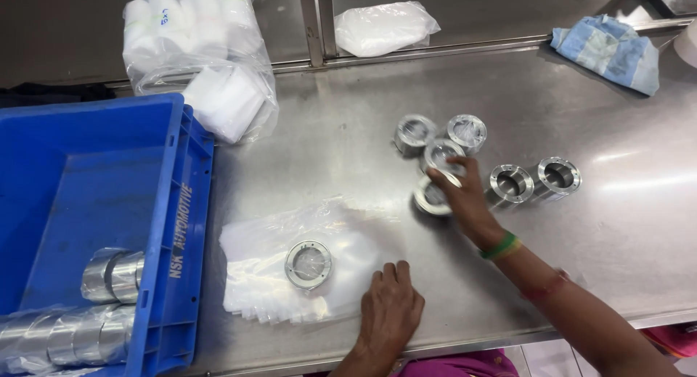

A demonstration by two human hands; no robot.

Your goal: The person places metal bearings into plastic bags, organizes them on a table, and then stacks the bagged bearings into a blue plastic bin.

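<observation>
My right hand point(465, 199) reaches over a cluster of shiny metal rings on the steel table point(348, 130), its fingers closing on a ring wrapped in clear plastic point(431, 197). Three more wrapped rings point(439, 139) lie just beyond it. Two bare metal rings point(534, 181) stand to the right of the hand. My left hand point(390, 312) rests flat on the table near the front edge, beside a stack of clear plastic bags point(290, 268). One metal ring point(308, 264) sits on top of that stack.
A blue plastic crate point(167, 203) at the left holds several wrapped metal rings point(87, 312). Bags of white foam packing point(203, 50) stand behind it, another white bag point(381, 27) lies at the back, and a blue cloth point(608, 52) at the far right.
</observation>
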